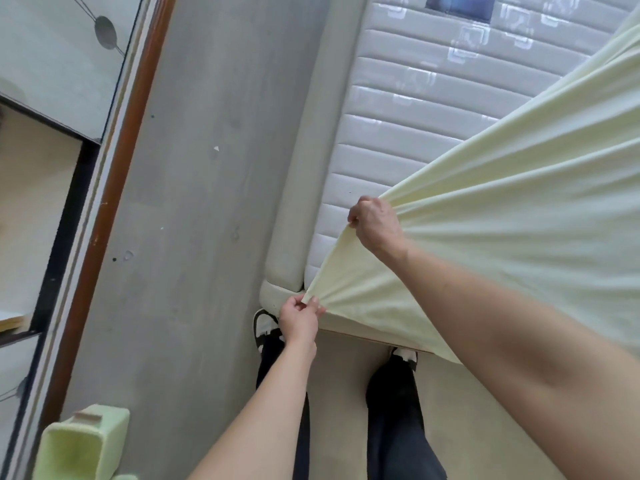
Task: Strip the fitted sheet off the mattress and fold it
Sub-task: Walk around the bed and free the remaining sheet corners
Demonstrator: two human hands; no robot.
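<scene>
**A:** What do we have hold of?

**B:** Our left hand (300, 320) pinches the hem of the pale yellow fitted sheet (502, 237) between thumb and fingertips, right at the near corner of the mattress (391, 133). Our right hand (375, 225) is a closed fist bunching the sheet further up that edge. The cloth fans out taut from both grips toward the right, lifted clear of the quilted white mattress top, which lies bare beyond it.

**A:** What is around us, and is anything in the way?

**B:** We stand at the foot of the bed, dark trousers and black-and-white shoes (265, 329) just beside the cream bed frame (298, 188). The sheet covers the frame's near corner. Grey floor (194, 202) runs along the left side of the bed. Further left is a brown-edged wall panel (104, 188), and a light green basket (83, 445) sits near our left leg, well apart from the sheet.
</scene>
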